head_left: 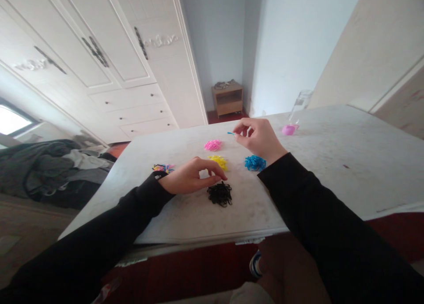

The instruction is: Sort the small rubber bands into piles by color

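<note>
My right hand point(256, 136) is raised above the far part of the table, its thumb and forefinger pinching a small blue rubber band point(230, 133). The blue rubber band pile point(255, 163) lies below its wrist. My left hand point(198, 175) hovers at the far edge of a pile of black rubber bands point(220, 194). Its thumb and forefinger tips are close together; whatever may be between them is too small to make out. Yellow rubber bands point(218, 162) lie just behind the left fingers, and pink ones point(212, 145) farther back. A mixed-colour pile point(162, 168) is partly covered by the left wrist.
A clear bottle point(300, 105) stands at the table's far right, with a round pink object point(289, 129) at its base. The white table point(331, 163) has its front edge close to me. Left are a white wardrobe point(132, 105) and heaped dark clothes point(49, 171). A small wooden cabinet point(228, 105) stands beyond.
</note>
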### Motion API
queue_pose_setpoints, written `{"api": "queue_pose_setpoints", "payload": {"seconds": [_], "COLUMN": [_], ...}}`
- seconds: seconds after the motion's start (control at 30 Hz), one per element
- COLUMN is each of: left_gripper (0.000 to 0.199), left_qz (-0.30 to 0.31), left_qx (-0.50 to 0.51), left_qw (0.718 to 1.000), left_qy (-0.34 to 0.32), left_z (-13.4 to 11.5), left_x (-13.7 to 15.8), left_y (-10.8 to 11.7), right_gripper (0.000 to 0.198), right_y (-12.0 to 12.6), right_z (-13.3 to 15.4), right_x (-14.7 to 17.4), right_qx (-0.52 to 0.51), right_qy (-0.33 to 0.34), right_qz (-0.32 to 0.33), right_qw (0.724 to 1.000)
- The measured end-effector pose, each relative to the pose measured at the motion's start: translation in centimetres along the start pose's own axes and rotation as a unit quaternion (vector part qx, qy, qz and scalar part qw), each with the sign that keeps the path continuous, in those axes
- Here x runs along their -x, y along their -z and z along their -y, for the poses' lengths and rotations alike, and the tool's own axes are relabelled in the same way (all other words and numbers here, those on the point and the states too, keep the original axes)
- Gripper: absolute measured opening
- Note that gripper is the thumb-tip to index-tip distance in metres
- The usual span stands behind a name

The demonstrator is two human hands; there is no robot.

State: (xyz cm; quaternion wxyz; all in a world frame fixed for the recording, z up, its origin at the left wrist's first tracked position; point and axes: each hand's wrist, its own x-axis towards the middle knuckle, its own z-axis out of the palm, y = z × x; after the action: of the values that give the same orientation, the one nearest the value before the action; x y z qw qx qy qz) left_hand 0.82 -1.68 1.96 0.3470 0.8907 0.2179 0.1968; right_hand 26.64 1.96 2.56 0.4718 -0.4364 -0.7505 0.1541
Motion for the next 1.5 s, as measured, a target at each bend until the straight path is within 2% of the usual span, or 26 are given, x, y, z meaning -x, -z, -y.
{"api": "queue_pose_setpoints", "payload": {"seconds": [0.07, 0.17, 0.33, 0.53, 0.67, 0.8, 0.87, 0.97, 1.03, 1.1, 1.27, 1.37, 1.5], "left_gripper": [0.016, 0.016, 0.014, 0.013, 0.015, 0.015, 0.015, 0.017, 0.018, 0.019, 0.020, 0.017, 0.018], "left_qz": [-0.012, -0.034, -0.106, -0.231, -0.324, -0.350, -0.344, -0.312, -0.271, -0.212, -0.072, -0.041, -0.014], "left_qx": [-0.007, -0.016, -0.045, -0.088, -0.041, -0.031, -0.029, -0.030, -0.037, -0.052, -0.083, -0.100, -0.139], "left_qw": [1.000, 0.999, 0.993, 0.965, 0.938, 0.927, 0.928, 0.936, 0.946, 0.957, 0.955, 0.948, 0.946], "left_qy": [0.011, 0.017, 0.034, 0.082, 0.115, 0.130, 0.139, 0.159, 0.172, 0.191, 0.277, 0.301, 0.294], "left_z": [0.0, 0.0, 0.4, 2.4, 4.1, 4.7, 4.8, 4.9, 5.1, 5.4, 6.1, 6.2, 6.2], "left_x": [0.0, -0.1, -0.2, 0.2, 0.6, 0.8, 0.9, 1.2, 1.6, 2.2, 3.1, 3.2, 3.3], "left_y": [0.0, -0.1, 0.5, 4.2, 6.5, 7.5, 7.8, 8.4, 9.0, 9.6, 10.5, 10.6, 10.6], "right_gripper": [0.007, 0.008, 0.009, 0.011, 0.015, 0.018, 0.019, 0.017, 0.013, 0.010, 0.006, 0.007, 0.010], "right_y": [1.6, 3.8, 6.0, 6.7, 6.6, 6.5, 6.4, 5.8, 5.5, 5.3, 5.2, 5.1, 4.8], "right_z": [-1.3, -2.8, -3.3, -3.3, -3.4, -3.3, -3.3, -3.5, -3.6, -3.7, -3.7, -3.7, -3.7], "right_x": [0.2, 0.7, 1.5, 1.9, 2.0, 2.2, 2.3, 2.3, 2.3, 2.2, 2.2, 2.1, 2.2], "right_qx": [-0.001, -0.006, -0.037, -0.034, -0.040, -0.042, -0.035, -0.003, 0.031, 0.065, 0.104, 0.113, 0.114], "right_qy": [-0.022, -0.051, -0.081, -0.096, -0.100, -0.097, -0.093, -0.076, -0.063, -0.055, -0.049, -0.041, -0.034], "right_qz": [0.011, 0.067, 0.168, 0.265, 0.273, 0.275, 0.248, 0.129, 0.049, 0.007, -0.011, -0.013, -0.008], "right_qw": [1.000, 0.996, 0.982, 0.959, 0.956, 0.956, 0.964, 0.989, 0.996, 0.996, 0.993, 0.993, 0.993]}}
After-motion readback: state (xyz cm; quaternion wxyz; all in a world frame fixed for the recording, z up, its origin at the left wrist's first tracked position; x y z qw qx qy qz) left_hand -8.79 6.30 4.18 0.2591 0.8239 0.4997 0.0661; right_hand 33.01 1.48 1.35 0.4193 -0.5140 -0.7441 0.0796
